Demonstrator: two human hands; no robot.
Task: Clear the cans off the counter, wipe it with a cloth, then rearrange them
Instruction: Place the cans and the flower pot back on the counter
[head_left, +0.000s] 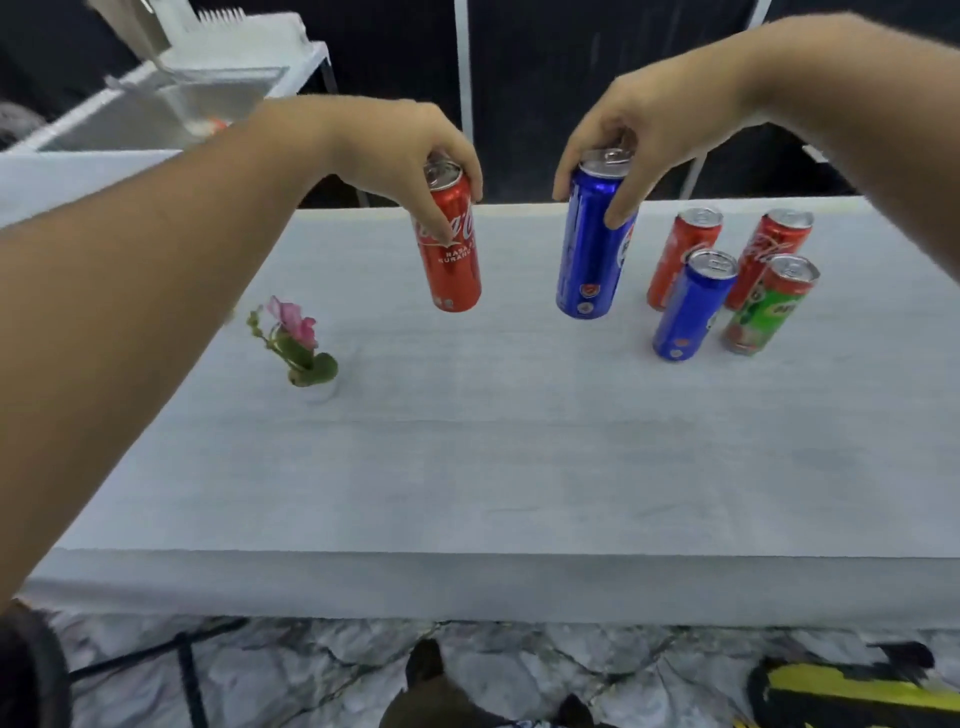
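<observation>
My left hand (400, 150) grips a tall red cola can (453, 260) by its top, near the far middle of the white counter (493, 441). My right hand (654, 124) grips a tall blue can (589, 260) by its rim, just to the right of the red one. Whether the two cans touch the counter I cannot tell. At the far right stands a cluster of several cans: two red cans (680, 254) (769, 254) behind, a blue can (691, 306) and a green and red can (769, 312) in front.
A small pink flower in a little white pot (306, 348) stands on the counter's left side. A white table with a clear bin (208, 98) is at the back left. Below the counter's front edge lie marbled floor, my shoe (431, 675) and a yellow-black object (852, 691).
</observation>
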